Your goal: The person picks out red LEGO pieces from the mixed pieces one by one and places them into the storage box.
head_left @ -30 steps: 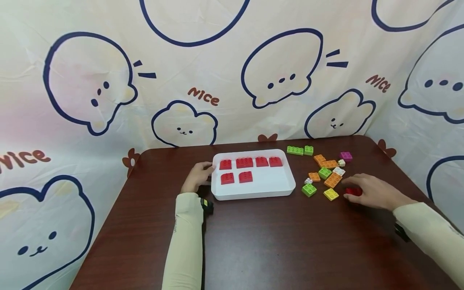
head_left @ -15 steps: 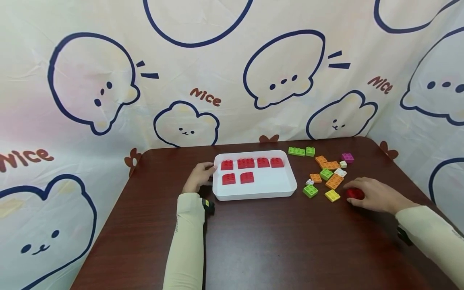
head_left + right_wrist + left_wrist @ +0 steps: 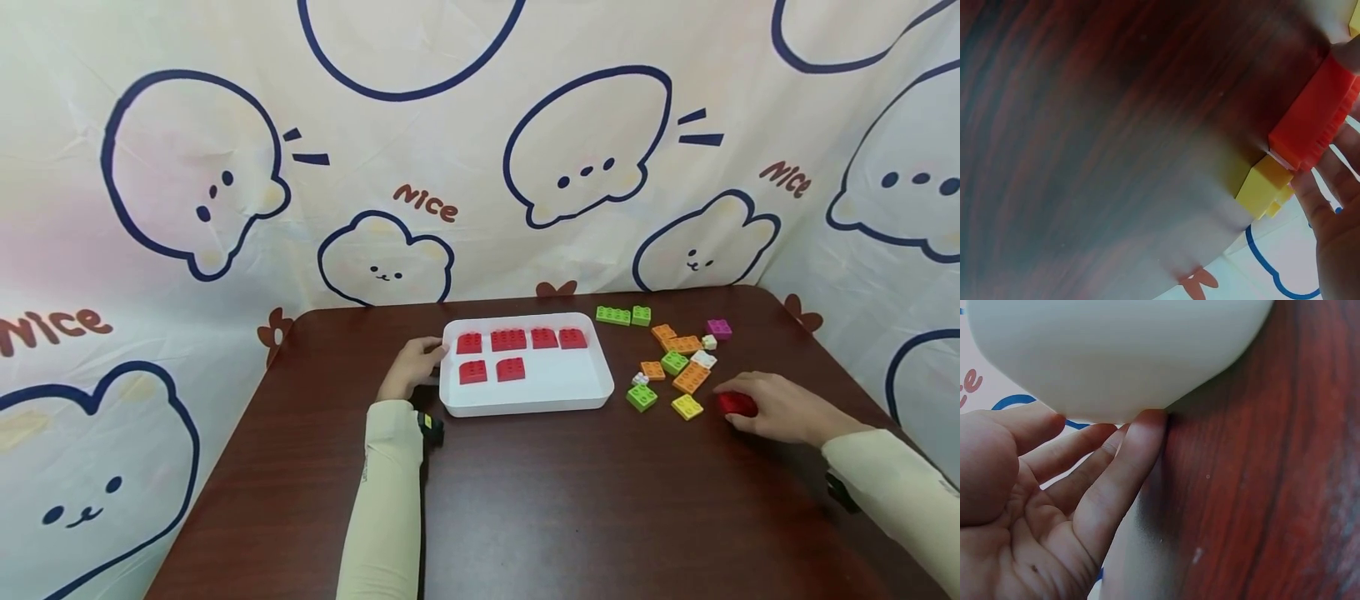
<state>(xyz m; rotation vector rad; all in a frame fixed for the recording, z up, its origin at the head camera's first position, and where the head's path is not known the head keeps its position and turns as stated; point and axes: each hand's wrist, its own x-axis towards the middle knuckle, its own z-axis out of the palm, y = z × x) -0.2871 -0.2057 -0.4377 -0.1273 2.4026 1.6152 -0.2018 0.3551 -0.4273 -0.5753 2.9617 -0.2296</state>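
Observation:
In the head view my right hand [image 3: 780, 408] is at the right of the table, thumb and fingers around a red toy building brick [image 3: 737, 405]. The right wrist view shows this red brick [image 3: 1313, 115] held between the thumb at one end and the fingers. A yellow brick [image 3: 1264, 187] sits right beside its lower end. My left hand [image 3: 411, 367] rests at the left side of a white tray [image 3: 562, 387], its fingertips touching the wall. Up close, the left fingers [image 3: 1138, 444] extend to the lower edge of the tray [image 3: 1122, 362]. Red bricks stand in two rows inside it.
Loose bricks lie between tray and right hand: orange [image 3: 691, 377], lime green [image 3: 641, 397], yellow [image 3: 686, 407], white [image 3: 703, 358] and purple [image 3: 718, 328]. Two green bricks [image 3: 613, 315] are farther back. A printed cloth [image 3: 480, 208] hangs behind the table.
My right hand has shifted slightly toward the near right, and more of the red brick shows in its fingers. My left hand stays at the tray; the head view has tilted a little.

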